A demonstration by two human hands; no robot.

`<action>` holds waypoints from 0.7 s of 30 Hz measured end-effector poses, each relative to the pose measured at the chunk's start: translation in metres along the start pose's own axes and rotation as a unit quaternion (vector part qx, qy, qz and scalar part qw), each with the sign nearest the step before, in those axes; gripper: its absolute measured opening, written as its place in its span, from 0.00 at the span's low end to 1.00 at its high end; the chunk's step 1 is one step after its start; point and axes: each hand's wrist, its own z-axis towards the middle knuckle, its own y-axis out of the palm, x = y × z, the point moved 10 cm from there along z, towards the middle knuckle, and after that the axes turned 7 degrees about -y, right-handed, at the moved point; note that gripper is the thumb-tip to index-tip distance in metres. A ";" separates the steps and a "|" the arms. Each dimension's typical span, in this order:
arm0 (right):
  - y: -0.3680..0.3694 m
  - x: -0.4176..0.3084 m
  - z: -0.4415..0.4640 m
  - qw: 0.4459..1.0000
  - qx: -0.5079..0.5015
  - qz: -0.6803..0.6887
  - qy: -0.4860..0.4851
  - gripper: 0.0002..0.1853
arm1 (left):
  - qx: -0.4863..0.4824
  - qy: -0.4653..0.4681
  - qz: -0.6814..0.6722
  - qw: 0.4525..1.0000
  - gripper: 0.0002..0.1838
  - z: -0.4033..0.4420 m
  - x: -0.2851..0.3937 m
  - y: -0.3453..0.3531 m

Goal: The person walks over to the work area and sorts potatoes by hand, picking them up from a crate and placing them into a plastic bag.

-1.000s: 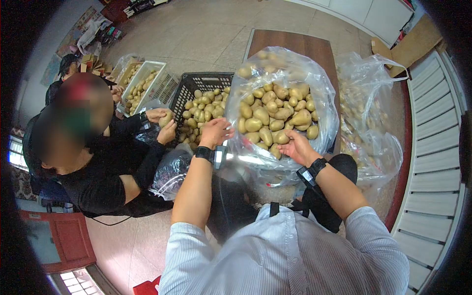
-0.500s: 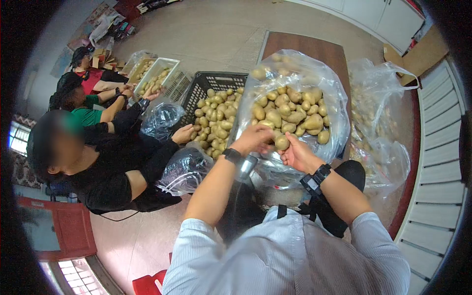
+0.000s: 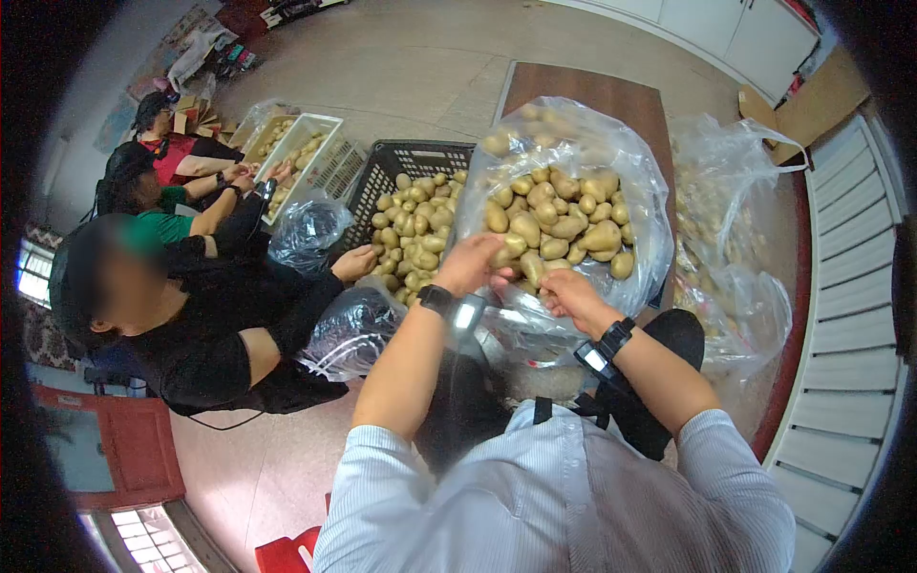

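A clear plastic bag (image 3: 651, 229) full of potatoes (image 3: 567, 227) lies open in front of me on a brown table (image 3: 592, 88). My left hand (image 3: 475, 265) is at the bag's near left edge, its fingers closed round a potato (image 3: 511, 248). Just to the right, my right hand (image 3: 575, 298) pinches a small potato (image 3: 532, 267) by its lower end. Both hands are close together over the near rim of the bag. Left of the bag, a black crate (image 3: 380, 164) holds many potatoes.
Three people sit along the left; the nearest person's hand (image 3: 355, 264) is at the black crate. Beyond are a white crate (image 3: 330, 121) of potatoes and dark plastic bags (image 3: 310, 232). More bagged potatoes (image 3: 712, 224) stand to the right, beside a white slatted panel (image 3: 841, 286).
Since a second ago, both hands have come together and closed on potatoes. The rounder potato in my right hand half a second ago is no longer there. The nearest person's hand moved to the crate.
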 end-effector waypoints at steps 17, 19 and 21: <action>-0.006 -0.008 -0.014 0.810 0.043 -0.540 -0.226 0.18 | 0.144 0.090 -0.188 0.967 0.16 0.013 0.008 -0.133; -0.003 -0.012 -0.019 0.784 0.048 -0.571 -0.240 0.20 | 0.176 0.057 -0.240 0.953 0.16 0.018 -0.004 -0.154; 0.001 -0.013 -0.023 0.768 0.043 -0.595 -0.234 0.19 | 0.200 0.065 -0.251 0.945 0.16 0.006 -0.002 -0.156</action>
